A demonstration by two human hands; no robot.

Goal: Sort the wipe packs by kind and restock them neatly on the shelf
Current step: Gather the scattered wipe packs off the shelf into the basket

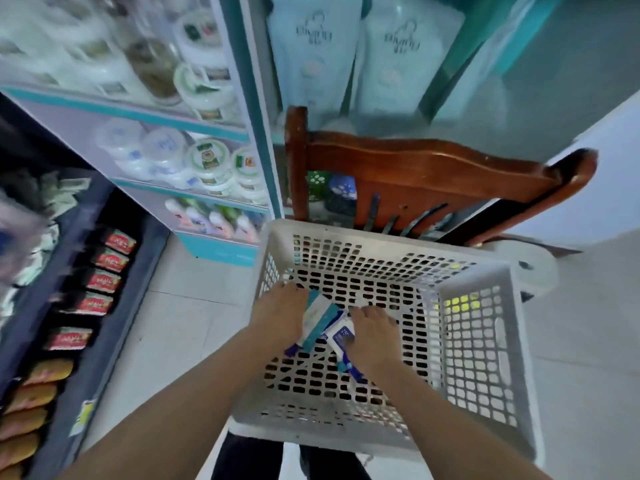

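Reaching into the basket, left hand is gripping a teal pack, right hand covering a blue pack, grip unclear, probably needing lifting out next.

A plastic basket, matt and pierced all over with slots, sits at the centre of the frame. The packs in it are wrapped in glossy printed film. Behind it, upper right, a chair of red-brown wood shines with varnish, darker along its edges. The floor, lower left, is pale tile, smooth with a dull sheen. The shelf, upper left, has smooth, coated-looking boards and carries tubs of white plastic with printed labels. Red packets at far left gleam like foil. Pouches along the top look like soft, smooth plastic film.
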